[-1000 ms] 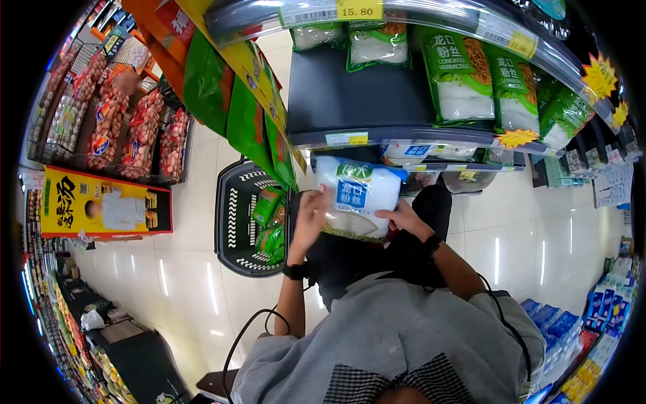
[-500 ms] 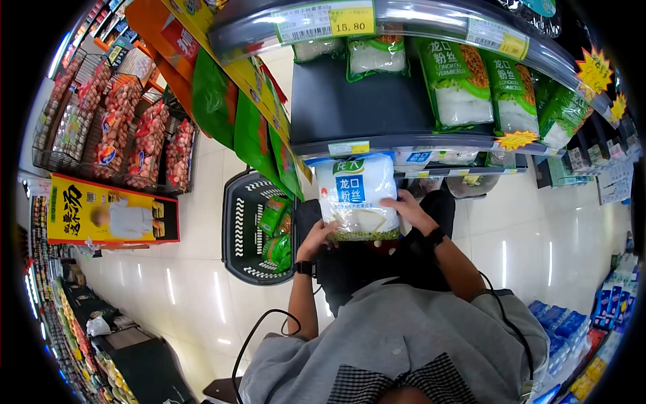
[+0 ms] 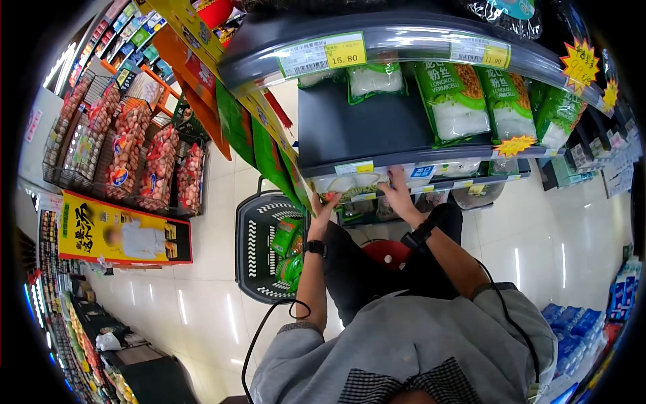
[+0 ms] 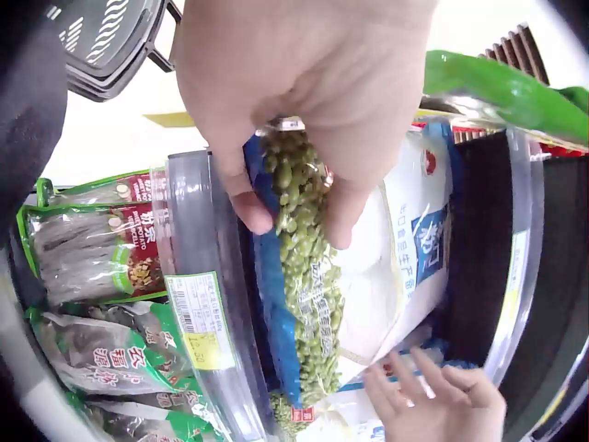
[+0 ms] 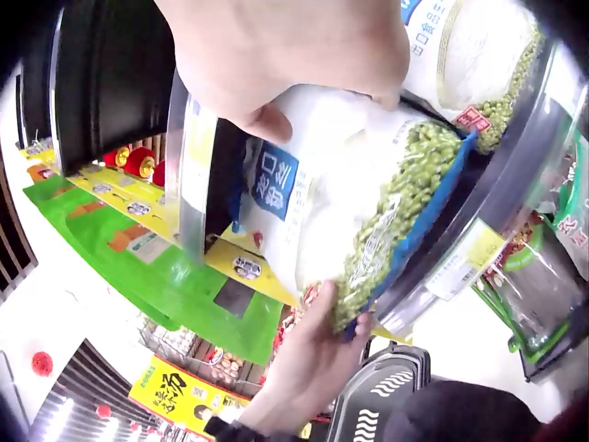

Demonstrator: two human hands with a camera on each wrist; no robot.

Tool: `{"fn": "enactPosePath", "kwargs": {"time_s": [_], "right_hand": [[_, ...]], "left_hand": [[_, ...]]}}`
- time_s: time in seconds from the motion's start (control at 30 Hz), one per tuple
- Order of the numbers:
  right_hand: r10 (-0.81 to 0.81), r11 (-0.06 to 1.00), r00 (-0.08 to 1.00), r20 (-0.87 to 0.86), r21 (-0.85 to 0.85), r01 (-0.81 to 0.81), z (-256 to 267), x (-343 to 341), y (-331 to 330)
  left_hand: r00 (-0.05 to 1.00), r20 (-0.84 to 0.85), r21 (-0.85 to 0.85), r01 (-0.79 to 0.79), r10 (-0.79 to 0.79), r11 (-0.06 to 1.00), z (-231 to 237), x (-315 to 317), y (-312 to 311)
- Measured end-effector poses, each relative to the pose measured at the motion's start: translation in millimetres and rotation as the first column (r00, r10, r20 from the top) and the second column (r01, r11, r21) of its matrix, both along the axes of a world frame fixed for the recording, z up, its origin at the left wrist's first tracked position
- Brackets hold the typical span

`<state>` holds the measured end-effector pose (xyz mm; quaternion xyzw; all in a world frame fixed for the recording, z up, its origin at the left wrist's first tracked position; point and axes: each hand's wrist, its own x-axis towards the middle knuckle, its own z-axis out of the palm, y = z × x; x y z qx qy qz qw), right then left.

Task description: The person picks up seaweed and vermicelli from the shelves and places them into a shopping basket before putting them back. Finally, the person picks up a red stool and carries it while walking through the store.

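A white bag of Longkou vermicelli (image 3: 353, 183) with a green-bean print and blue edge lies partly inside the lower shelf, its upper part hidden under the shelf above. My left hand (image 3: 321, 212) pinches its near left end. In the left wrist view, the thumb and fingers of that left hand (image 4: 304, 101) straddle the bean-printed edge. Toward the bag's other end, my right hand (image 3: 398, 192) touches it with fingers fairly straight and spread. The right wrist view shows this right hand (image 5: 294, 60) over the white bag (image 5: 340, 193), thumb against its face.
Another white vermicelli bag (image 5: 469, 55) lies alongside on the same shelf. Green vermicelli bags (image 3: 451, 101) stand on the shelf above, behind a price-tag rail (image 3: 404, 54). Green hanging packs (image 3: 259, 145) flank the shelf's left end. A dark basket (image 3: 252, 242) with green packets stands at left.
The white vermicelli bag has moved from in front of my body forward into the lower shelf, tipping flatter. Both hands went with it; the right hand's grip has loosened to straighter fingers.
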<state>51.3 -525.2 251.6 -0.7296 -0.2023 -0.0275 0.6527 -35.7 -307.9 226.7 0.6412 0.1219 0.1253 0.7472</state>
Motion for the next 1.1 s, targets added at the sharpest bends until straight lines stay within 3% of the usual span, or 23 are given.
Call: {"fn": "enactPosePath", "kwargs": {"time_s": [0.03,0.07,0.13,0.17,0.23,0.27,0.37,0.5,0.6,0.67,0.8,0.87,0.93,1.0,1.07,1.1], "right_hand": [[0.017,0.99,0.998,0.058,-0.14,-0.009,9,-6,3],[0.013,0.99,0.998,0.058,-0.138,-0.005,18,-13,7],[-0.054,0.948,0.983,0.177,-0.3,0.106,39,-31,17],[-0.089,0.962,0.982,0.165,-0.243,0.128,43,-40,19],[-0.072,0.968,0.989,0.129,-0.229,0.1,36,-50,18],[-0.05,0.974,0.994,0.098,-0.217,0.07,31,-54,17],[-0.033,0.941,0.99,0.138,-0.331,0.078,-3,-58,14],[-0.031,0.913,0.999,0.028,-0.407,0.04,-30,-58,12],[-0.031,0.88,0.998,0.05,-0.472,0.051,-42,-55,10],[0.103,0.85,0.981,-0.161,-0.499,-0.172,-46,-58,3],[0.225,0.822,0.942,-0.248,-0.47,-0.32,-47,-69,-10],[0.234,0.809,0.925,-0.301,-0.467,-0.356,-60,-74,-15],[0.273,0.794,0.899,-0.342,-0.447,-0.412,-83,-78,-21],[0.331,0.751,0.862,-0.385,-0.446,-0.487,-93,-79,-37],[0.411,0.692,0.78,-0.473,-0.396,-0.604,-89,-75,-47],[0.456,0.688,0.752,-0.475,-0.348,-0.637,-81,-74,-54]], "left_hand": [[0.991,0.105,0.093,-0.097,0.087,0.991,-2,8,-4],[0.991,0.104,0.095,-0.093,0.083,0.991,-4,12,-5],[0.995,0.012,0.126,-0.095,0.094,0.987,-8,16,-5],[0.996,0.008,0.129,-0.09,0.089,0.988,-15,19,-3],[0.957,-0.064,0.569,-0.198,0.283,0.798,-37,26,6],[0.956,-0.069,0.571,-0.196,0.284,0.797,-39,25,6],[0.907,-0.017,0.75,-0.267,0.42,0.606,-14,24,-4],[0.885,-0.181,0.716,-0.181,0.43,0.674,2,25,-9],[0.897,-0.083,0.733,-0.24,0.434,0.636,-21,28,-2],[0.885,0.012,0.794,-0.291,0.465,0.534,-29,27,1],[0.906,-0.035,0.737,-0.262,0.421,0.624,-17,20,-3],[0.908,-0.025,0.76,-0.254,0.417,0.598,-13,11,-3],[0.92,-0.016,0.564,-0.315,0.391,0.763,-15,0,-7],[0.895,0.018,0.534,-0.385,0.445,0.753,-36,-19,-8],[0.895,-0.179,0.465,-0.289,0.409,0.837,-32,-54,-7],[0.87,-0.166,0.436,-0.358,0.464,0.826,-57,-72,-3]]}}
